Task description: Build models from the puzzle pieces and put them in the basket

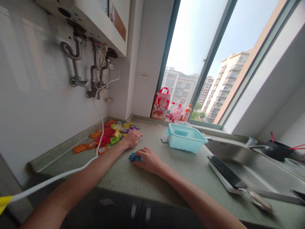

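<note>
Right hand (149, 160) is on one blue clump (133, 157), long axis 9-to-3ish, one tub (187, 143) at its 2 o'clock. Left hand (132, 138)'s by one pile (109, 133); can't tell if either's fingers grip.

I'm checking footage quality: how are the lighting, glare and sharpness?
Head view: sky nearly washes out beyond the grey-framed glass window; pale reflections streak the glossy white wall; edges look stretched; the small jagged blue piece at the right hand looks soft.
</note>
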### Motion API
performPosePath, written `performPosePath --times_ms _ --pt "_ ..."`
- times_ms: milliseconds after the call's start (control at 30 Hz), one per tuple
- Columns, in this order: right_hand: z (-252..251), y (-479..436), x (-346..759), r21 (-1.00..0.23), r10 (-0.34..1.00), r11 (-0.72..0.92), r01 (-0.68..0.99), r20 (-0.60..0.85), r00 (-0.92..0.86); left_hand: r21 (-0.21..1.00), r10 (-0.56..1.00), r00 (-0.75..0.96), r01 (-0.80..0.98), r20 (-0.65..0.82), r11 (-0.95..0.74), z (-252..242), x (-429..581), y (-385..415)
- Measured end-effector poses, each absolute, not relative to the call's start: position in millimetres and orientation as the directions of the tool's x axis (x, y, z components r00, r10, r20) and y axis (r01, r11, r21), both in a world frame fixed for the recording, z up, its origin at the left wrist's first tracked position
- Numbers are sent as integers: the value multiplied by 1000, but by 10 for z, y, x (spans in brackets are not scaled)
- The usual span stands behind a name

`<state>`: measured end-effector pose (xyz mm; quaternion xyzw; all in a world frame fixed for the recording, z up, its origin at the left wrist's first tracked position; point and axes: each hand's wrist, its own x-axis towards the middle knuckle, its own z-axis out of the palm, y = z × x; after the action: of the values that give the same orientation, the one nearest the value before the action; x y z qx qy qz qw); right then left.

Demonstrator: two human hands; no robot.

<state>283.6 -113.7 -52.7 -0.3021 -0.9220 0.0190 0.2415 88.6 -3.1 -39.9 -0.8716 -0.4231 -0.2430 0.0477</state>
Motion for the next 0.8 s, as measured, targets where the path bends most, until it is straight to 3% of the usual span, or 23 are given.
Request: performPosePath --times_ms 167,300,400,500,667,800 --pt "-480 -1052 2912 -166 553 824 542 446 -704 80 731 520 789 443 -610 -356 889 -73" --pt "-165 -863 3349 -52 482 804 593 640 -598 81 729 508 793 459 -604 -332 861 -78" --pt "138 -720 3950 -51 454 635 771 832 -318 68 730 506 800 459 -597 -336 849 -84" --pt "331 -641 4615 -109 428 342 934 902 -51 48 747 489 822 450 -567 -354 872 -86" --pt "313 -588 5253 -177 419 52 983 897 139 30 778 403 880 482 -475 -301 805 -17" --pt "216 -559 5275 -182 557 -91 979 806 202 33 798 251 947 547 -320 -112 422 57"
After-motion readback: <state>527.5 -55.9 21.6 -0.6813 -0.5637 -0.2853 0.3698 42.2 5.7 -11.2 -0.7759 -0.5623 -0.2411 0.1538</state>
